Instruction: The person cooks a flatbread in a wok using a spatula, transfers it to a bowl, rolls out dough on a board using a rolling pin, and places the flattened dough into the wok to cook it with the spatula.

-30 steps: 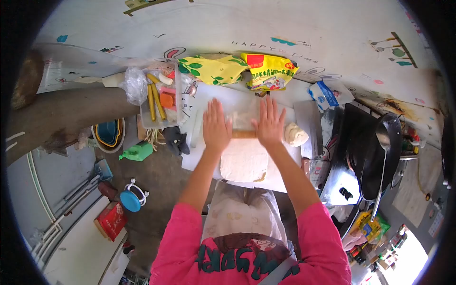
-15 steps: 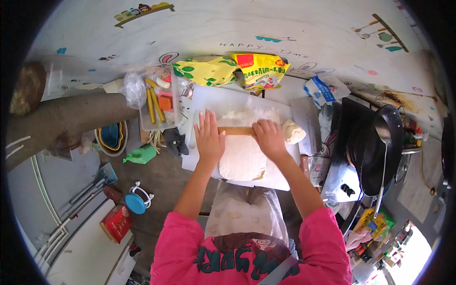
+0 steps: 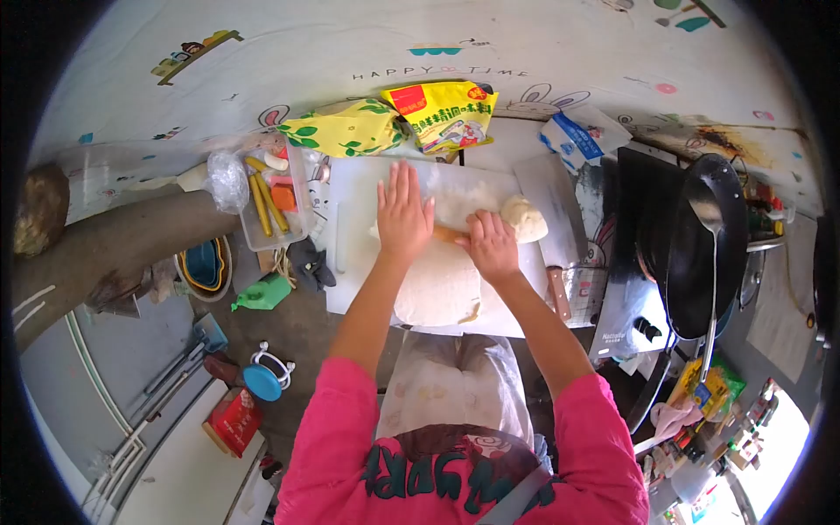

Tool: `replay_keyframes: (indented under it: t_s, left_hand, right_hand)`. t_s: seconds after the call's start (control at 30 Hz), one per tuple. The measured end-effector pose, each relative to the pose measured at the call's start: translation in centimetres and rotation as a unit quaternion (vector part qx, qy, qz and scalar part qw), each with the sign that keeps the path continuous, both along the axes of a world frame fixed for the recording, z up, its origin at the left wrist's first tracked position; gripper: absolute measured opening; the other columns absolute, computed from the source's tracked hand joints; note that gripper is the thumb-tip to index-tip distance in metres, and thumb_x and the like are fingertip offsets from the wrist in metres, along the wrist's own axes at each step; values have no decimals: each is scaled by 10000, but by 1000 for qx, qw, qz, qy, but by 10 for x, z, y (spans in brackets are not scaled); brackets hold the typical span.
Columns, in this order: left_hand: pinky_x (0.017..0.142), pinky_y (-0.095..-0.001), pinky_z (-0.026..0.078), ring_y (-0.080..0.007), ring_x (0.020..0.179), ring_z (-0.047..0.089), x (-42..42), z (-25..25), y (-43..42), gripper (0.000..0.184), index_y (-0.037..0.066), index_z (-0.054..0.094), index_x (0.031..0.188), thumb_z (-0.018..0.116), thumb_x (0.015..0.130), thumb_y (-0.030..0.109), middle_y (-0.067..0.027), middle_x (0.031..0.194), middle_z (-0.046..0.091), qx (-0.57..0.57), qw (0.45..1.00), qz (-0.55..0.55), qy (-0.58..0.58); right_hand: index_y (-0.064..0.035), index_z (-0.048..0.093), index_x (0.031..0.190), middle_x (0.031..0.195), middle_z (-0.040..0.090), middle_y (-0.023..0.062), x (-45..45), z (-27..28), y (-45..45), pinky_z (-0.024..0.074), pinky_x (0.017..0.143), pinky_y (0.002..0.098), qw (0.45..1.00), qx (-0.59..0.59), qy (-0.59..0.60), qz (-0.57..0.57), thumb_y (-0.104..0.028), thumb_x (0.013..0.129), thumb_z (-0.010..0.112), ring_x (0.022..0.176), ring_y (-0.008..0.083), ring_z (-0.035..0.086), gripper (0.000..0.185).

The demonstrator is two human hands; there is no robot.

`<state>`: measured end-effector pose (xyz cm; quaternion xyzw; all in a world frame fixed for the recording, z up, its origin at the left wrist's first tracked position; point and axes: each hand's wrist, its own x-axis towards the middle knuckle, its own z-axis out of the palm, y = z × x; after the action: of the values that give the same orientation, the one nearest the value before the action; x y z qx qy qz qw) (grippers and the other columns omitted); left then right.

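Note:
A flattened sheet of dough (image 3: 437, 284) lies on the white cutting board (image 3: 350, 284). Across its far side runs a wooden rolling pin (image 3: 449, 234), its middle showing between my hands. My left hand (image 3: 404, 214) lies over the pin's left part, fingers straight and pointing away from me, palm down. Bent fingers of my right hand (image 3: 492, 247) close over the pin's right part. Just beyond the right hand sits a lump of dough (image 3: 523, 220). Loose flour (image 3: 464, 199) dusts the board past the pin.
At the right lie a cleaver (image 3: 553, 210) and a stove (image 3: 632, 319) with a black wok (image 3: 696, 262) holding a ladle. Yellow bags (image 3: 446, 118) stand along the wall. A clear plastic box (image 3: 302, 223) is left of the board; a blue stool (image 3: 262, 382) stands below left.
My left hand has shifted forward and turned slightly right on the rolling pin. The right hand stays over the pin, closer to the left. The whole view has shifted a little.

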<state>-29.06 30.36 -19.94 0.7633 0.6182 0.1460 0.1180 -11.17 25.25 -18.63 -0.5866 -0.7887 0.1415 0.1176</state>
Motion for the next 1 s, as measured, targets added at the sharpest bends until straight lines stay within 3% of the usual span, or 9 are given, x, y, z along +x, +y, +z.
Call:
replay_keyframes:
  t_s: [0.17,0.33,0.43,0.53,0.6,0.7,0.8,0.9,1.0]
  left_hand:
    - [1103,-510,206,-330,1384,236,10,-2,18,616,-53,346,1365,540,862,245,-179,1466,307,-24,999,-7,-28]
    - [1101,-538,179,-339,1386,234,-2,41,-31,652,-21,318,1398,549,840,222,-179,1476,293,10,997,-26,-76]
    - [1104,-533,172,-321,1392,230,1,34,-77,696,-6,303,1413,571,824,250,-168,1486,283,-36,996,-82,-8]
    - [1108,-538,151,-333,1398,211,11,15,-82,688,-10,302,1415,531,826,262,-162,1501,259,-54,996,-71,31]
    - [1113,-514,162,-307,1397,222,21,11,-62,708,-4,305,1414,566,823,287,-158,1494,274,-35,997,-57,34]
    - [1118,-497,169,-297,1394,229,40,4,-16,693,-12,312,1404,568,841,299,-160,1487,282,-6,999,-35,25]
    - [1115,-503,178,-302,1392,225,57,-4,23,675,-23,312,1398,555,857,299,-165,1484,280,13,1000,-5,-5]
    - [1118,-513,151,-366,1393,197,53,9,17,644,-32,282,1409,511,867,231,-190,1495,243,-14,995,-58,-75]
    - [1108,-537,150,-386,1392,189,33,37,-32,645,-31,273,1416,493,861,213,-198,1493,246,-5,994,-62,-88]
  right_hand:
    - [-63,526,1054,988,527,69,1,-4,-3,470,771,349,999,-18,-17,33,-291,749,677,940,224,538,410]
    - [-52,534,1024,931,520,72,2,30,-24,476,745,357,1000,1,3,4,-261,763,662,896,228,546,358]
    - [-57,533,1069,958,533,73,2,20,-69,455,752,339,998,-46,-30,28,-285,761,656,897,216,540,402]
    - [-62,517,1081,1006,537,85,4,3,-81,430,799,359,999,10,-36,9,-313,755,655,929,234,527,433]
    - [-63,505,1101,1031,532,91,12,-7,-71,418,817,370,998,5,-55,-2,-316,761,652,946,245,520,449]
    - [-60,506,1099,1018,535,87,24,-5,-36,422,808,366,997,74,12,-21,-296,793,628,944,244,518,405]
    - [-61,518,1057,993,542,78,26,-2,-36,431,792,357,999,34,-3,9,-276,801,614,923,229,530,348]
    - [-62,527,1049,971,545,65,27,-2,-48,441,773,343,997,21,-70,-10,-224,819,587,908,212,545,288]
    - [-66,540,1030,944,542,55,24,15,-65,445,753,330,998,22,-44,-41,-166,808,564,892,204,549,245]
